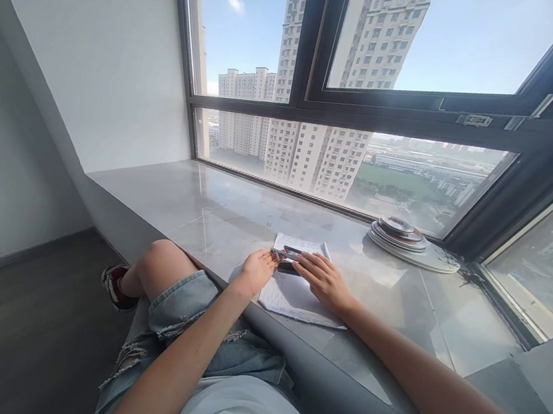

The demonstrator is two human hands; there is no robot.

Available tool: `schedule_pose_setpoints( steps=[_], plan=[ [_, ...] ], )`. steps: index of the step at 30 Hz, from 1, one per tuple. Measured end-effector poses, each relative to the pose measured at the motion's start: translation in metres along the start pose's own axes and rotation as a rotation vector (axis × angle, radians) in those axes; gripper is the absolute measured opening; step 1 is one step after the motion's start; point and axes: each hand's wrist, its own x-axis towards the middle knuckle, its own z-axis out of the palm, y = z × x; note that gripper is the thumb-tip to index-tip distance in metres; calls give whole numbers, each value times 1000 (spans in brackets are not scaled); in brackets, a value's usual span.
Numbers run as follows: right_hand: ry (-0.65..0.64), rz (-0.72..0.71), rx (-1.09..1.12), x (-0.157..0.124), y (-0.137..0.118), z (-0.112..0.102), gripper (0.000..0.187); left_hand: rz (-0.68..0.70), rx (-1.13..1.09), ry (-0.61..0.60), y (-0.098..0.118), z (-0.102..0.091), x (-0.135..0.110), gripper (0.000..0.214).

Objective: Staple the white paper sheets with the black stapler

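Observation:
A sheet of paper with printed lines (291, 293) lies on the grey stone window ledge (215, 213) in front of me. My left hand (256, 270) rests at the paper's left edge, fingers curled round the end of a small dark, metallic object (289, 257) that lies across the sheet. My right hand (323, 278) lies on top of the same object and the paper, fingers stretched out and pressing down. What the object is I cannot make out.
A stack of round plates or discs (410, 243) sits on the ledge to the right, near the window corner. Large windows (373, 78) rise behind the ledge. My knee in torn jeans (167, 274) leans against the ledge front; dark floor lies at left.

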Motion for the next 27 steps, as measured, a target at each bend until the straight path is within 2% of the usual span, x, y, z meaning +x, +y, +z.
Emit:
schedule_pose_setpoints(
  steps=[6, 9, 11, 15, 19, 23, 27],
  plan=[
    [37, 68, 31, 3, -1, 1, 72, 12, 46, -53, -2, -6, 4, 23],
    [70, 156, 88, 6, -2, 2, 66, 8, 46, -66, -2, -6, 4, 22],
    [112, 288, 138, 6, -2, 4, 57, 3, 49, -59, -2, -5, 2, 20],
    [141, 642, 233, 5, 2, 5, 36, 16, 70, -17, -3, -2, -3, 22],
    [86, 887, 382, 6, 7, 2, 33, 58, 112, 25, -5, -1, -7, 24],
    [21, 970, 508, 10, 10, -1, 36, 133, 280, -49, -8, 0, -12, 18],
    [-35, 978, 533, 10, 11, 1, 34, 174, 489, -129, -12, 2, -16, 13]
  ],
)
